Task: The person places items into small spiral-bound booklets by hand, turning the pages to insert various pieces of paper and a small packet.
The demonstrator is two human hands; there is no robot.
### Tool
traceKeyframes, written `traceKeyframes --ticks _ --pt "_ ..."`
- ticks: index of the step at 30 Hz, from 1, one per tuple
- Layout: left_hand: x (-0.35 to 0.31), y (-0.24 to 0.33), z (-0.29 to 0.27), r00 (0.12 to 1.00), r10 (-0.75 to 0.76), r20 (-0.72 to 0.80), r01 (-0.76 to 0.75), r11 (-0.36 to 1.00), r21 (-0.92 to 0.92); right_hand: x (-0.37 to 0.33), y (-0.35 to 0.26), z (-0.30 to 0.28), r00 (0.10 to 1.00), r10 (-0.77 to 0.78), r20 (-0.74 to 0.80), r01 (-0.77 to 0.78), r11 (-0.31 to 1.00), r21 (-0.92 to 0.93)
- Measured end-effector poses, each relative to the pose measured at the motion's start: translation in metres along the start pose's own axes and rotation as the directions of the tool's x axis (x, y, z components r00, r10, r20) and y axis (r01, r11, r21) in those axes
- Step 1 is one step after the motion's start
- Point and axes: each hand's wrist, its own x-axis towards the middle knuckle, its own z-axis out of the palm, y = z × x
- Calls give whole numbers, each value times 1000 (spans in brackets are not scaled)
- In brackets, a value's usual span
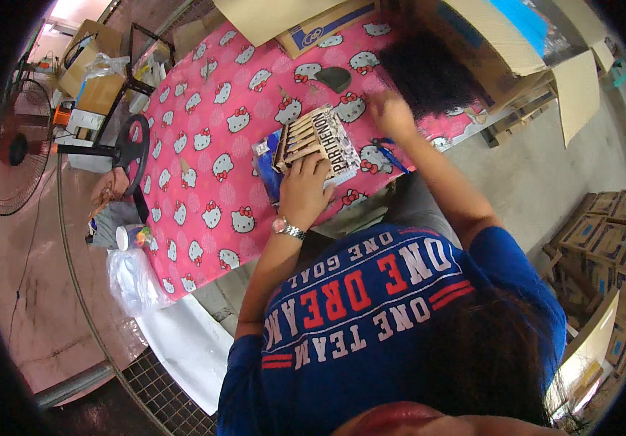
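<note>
A stack of flat printed pieces [324, 138] lies on the pink cloth-covered table; the top one shows a beige columned building and dark lettering. My left hand [307, 190] rests on its near edge, fingers laid out over the print, a silver watch on the wrist. Blue-and-white printed wrapping [266, 166] shows under the stack's left side. My right hand [394, 116] is raised to the right of the stack, beside a black mesh-like pile [433, 73]. Its fingers are bent and slightly blurred, so I cannot make out anything in them. A slim blue tool [393, 155] lies below it.
A dark, rounded flat object [333, 78] lies beyond the stack. Open cardboard boxes [498, 36] stand at the far right. Left of the table are a black steering-wheel-like ring [133, 152], a white cup [125, 237] and a standing fan [18, 149]. Stacked cartons [604, 240] are on the right.
</note>
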Motion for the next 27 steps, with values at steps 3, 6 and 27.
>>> traceKeyframes --ticks 3,6,27 --pt "-2 -1 9 1000 -6 11 5 996 87 31 25 8 959 254 130 -190 909 -371" --pt "-7 -3 2 1000 3 4 -3 1000 25 31 34 18 955 229 190 -111 867 -486" --pt "7 3 -66 941 -89 -326 168 961 222 -19 -129 -114 919 -19 393 -299 617 728"
